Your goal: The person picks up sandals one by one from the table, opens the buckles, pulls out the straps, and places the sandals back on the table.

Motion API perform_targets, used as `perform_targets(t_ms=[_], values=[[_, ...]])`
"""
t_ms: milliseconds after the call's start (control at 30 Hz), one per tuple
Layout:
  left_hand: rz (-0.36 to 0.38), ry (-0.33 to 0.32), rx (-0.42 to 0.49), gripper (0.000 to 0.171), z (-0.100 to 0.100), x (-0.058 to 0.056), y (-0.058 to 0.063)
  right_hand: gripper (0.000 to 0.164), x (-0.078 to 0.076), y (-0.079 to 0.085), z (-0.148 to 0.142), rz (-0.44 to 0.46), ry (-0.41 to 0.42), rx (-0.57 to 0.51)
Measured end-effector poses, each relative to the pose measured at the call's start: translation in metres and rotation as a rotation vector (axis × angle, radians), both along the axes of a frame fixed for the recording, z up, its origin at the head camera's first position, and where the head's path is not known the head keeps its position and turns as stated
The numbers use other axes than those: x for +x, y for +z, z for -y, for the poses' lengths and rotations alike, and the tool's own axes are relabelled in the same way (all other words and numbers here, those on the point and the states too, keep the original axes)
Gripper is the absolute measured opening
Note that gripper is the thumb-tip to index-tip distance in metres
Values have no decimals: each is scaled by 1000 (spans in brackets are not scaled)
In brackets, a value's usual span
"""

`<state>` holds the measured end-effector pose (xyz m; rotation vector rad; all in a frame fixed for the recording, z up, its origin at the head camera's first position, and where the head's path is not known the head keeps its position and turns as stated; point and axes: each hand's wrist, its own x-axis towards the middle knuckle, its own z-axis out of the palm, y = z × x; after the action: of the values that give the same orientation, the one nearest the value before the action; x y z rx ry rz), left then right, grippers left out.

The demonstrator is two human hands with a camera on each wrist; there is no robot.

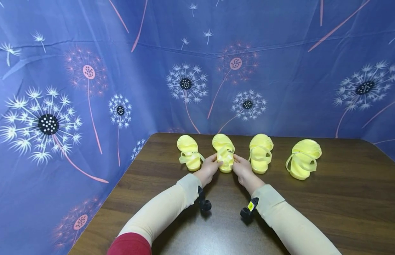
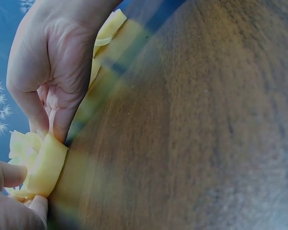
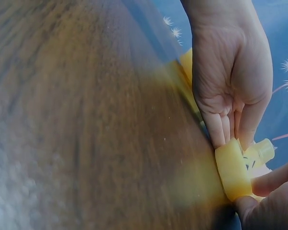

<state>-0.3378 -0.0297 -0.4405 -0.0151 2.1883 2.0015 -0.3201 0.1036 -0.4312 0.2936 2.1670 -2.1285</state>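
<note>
Four-in-a-row is how yellow sandals stand along the back of the table, and both hands are at the second from the left, a yellow sandal (image 1: 225,156) with its heel towards me. My left hand (image 1: 209,169) pinches the left side of its heel. On the opposite side, my right hand (image 1: 244,170) grips the heel between thumb and fingers. Both wrist views show the rounded heel (image 2: 48,165) between the left hand (image 2: 53,62) and right hand. In the right wrist view the right hand (image 3: 232,72) partly hides the sandal behind it.
Left of the hands stands another yellow sandal (image 1: 189,152). Two more, a nearer sandal (image 1: 260,152) and a farther sandal (image 1: 302,159), stand to the right. The brown wooden table (image 1: 344,198) ends at a blue dandelion-print cloth (image 1: 280,71).
</note>
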Motion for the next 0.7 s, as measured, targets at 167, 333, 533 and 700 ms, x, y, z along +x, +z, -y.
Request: perform_targets(t_ms=[167, 333, 533, 700], values=[[11, -3, 11, 52, 0, -2, -1, 64, 0, -1, 0, 1, -5, 4], [10, -34, 32, 52, -1, -4, 1, 63, 1, -1, -2, 2, -6, 17], [21, -57, 66, 54, 2, -4, 2, 64, 1, -2, -1, -5, -4, 11], [20, -54, 64, 54, 3, -2, 3, 64, 3, -3, 0, -18, -12, 15]])
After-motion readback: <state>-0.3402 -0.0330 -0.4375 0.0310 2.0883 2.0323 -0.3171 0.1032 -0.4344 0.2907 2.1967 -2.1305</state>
